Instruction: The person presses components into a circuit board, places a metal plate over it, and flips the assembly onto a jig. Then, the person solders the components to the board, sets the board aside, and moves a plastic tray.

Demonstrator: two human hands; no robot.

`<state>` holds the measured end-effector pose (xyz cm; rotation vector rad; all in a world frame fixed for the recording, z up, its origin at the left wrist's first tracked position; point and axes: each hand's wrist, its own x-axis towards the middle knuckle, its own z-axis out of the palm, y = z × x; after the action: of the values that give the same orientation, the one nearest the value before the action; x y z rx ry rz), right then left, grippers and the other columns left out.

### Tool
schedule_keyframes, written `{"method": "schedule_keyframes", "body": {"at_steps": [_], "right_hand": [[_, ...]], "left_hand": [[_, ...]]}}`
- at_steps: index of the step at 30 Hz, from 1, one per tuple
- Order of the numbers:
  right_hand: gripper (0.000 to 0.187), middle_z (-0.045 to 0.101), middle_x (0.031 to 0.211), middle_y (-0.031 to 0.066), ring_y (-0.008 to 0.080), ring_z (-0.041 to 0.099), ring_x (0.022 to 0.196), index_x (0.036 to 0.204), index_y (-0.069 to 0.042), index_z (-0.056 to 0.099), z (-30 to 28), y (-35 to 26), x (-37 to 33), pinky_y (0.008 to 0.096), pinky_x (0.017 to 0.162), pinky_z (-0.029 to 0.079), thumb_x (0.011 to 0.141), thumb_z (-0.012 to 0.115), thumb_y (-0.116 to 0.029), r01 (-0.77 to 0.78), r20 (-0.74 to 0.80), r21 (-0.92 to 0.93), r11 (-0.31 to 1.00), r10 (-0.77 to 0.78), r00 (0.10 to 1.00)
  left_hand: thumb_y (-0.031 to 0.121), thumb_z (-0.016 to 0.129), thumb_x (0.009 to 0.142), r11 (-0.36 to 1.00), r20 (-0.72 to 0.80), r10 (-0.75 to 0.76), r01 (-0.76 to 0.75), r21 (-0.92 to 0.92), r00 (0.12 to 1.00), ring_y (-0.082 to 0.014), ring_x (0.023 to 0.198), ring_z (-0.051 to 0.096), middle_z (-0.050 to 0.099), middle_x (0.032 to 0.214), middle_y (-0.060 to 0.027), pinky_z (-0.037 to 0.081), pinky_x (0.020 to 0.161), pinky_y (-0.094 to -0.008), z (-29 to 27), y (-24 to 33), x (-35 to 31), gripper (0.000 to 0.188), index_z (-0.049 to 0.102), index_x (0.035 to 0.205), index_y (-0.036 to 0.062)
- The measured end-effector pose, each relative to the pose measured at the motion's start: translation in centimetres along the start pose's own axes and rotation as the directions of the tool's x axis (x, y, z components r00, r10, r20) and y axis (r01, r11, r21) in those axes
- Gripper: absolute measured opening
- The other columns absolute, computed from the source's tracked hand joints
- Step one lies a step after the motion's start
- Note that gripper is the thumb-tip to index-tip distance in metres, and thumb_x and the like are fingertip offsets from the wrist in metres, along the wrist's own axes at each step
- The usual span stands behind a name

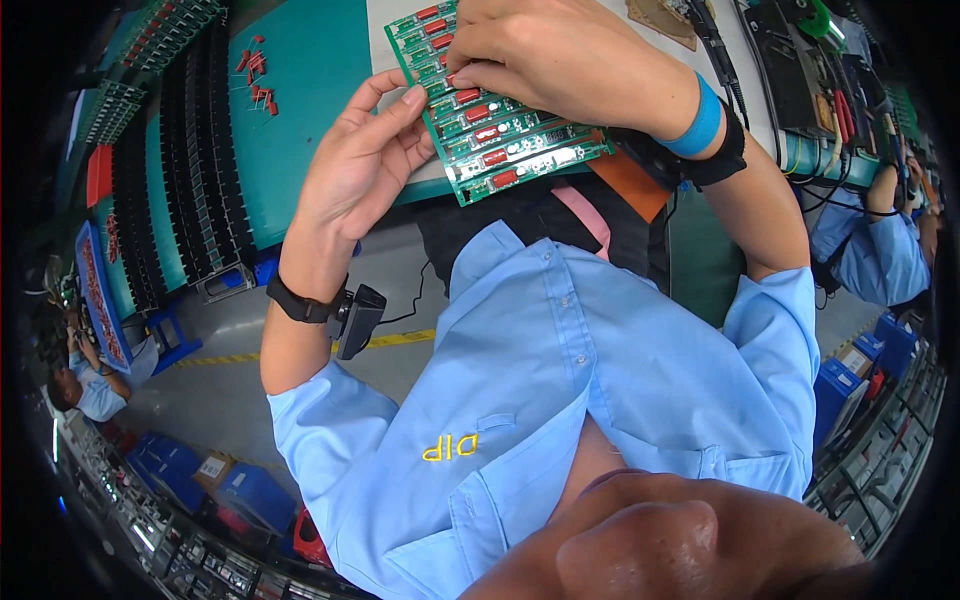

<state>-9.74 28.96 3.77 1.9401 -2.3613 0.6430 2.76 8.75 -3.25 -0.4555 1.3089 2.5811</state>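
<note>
A green circuit board panel is tilted over the near edge of the bench. Red box-shaped components sit along it in a row, one on each strip. My left hand grips the panel's left edge between thumb and fingers. Over the panel's upper part is my right hand, its fingertips closed together beside one of the red components. Whether they pinch that component or another small part is hidden by the fingers.
Loose red components with leads lie on the green bench mat. Black slotted rails run along the left, near a blue tray of red parts. Tools and cables fill the right side. Other people sit at both sides.
</note>
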Motion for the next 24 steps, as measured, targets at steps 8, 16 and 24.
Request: {"method": "schedule_keyframes", "body": {"at_steps": [8, 16, 24], "right_hand": [[0.017, 0.064, 0.09, 0.0169, 0.0367, 0.066, 0.092, 0.091, 0.001, 0.066, -0.2, -0.1, -0.4, 0.0443, 0.08, 0.054, 0.09, 0.068, -0.015, 0.021, -0.051, 0.036, 0.999, -0.019, 0.999], [0.016, 0.066, 0.101, 0.0108, 0.0306, 0.068, 0.091, 0.101, -0.002, 0.069, 1.4, 0.2, -1.0, 0.0396, 0.077, 0.055, 0.09, 0.074, -0.013, 0.068, -0.072, -0.101, 0.993, -0.076, 0.995], [0.015, 0.063, 0.097, 0.0108, 0.0328, 0.066, 0.089, 0.098, -0.003, 0.066, 1.6, 0.1, -1.0, 0.044, 0.076, 0.054, 0.09, 0.072, -0.014, 0.074, -0.123, -0.04, 0.996, -0.078, 0.989]], "left_hand": [[0.014, 0.066, 0.103, 0.999, 0.048, 0.042, -0.043, 0.012, 0.998, -0.0103, 0.094, 0.063, 0.069, 0.11, -0.0052, 0.053, 0.086, -0.0283, -0.1, -0.3, -0.1, 0.027, 0.056, 0.127, 0.0073], [0.012, 0.066, 0.103, 0.998, 0.022, 0.05, -0.051, 0.046, 0.998, -0.0098, 0.091, 0.062, 0.071, 0.107, -0.0053, 0.051, 0.084, -0.0282, -0.1, -0.4, -0.4, 0.029, 0.053, 0.129, 0.007], [0.012, 0.065, 0.103, 0.995, 0.016, 0.074, -0.075, 0.073, 0.997, -0.0096, 0.092, 0.062, 0.071, 0.108, -0.006, 0.051, 0.083, -0.0279, 0.4, -0.3, -0.6, 0.028, 0.053, 0.128, 0.0067]]}}
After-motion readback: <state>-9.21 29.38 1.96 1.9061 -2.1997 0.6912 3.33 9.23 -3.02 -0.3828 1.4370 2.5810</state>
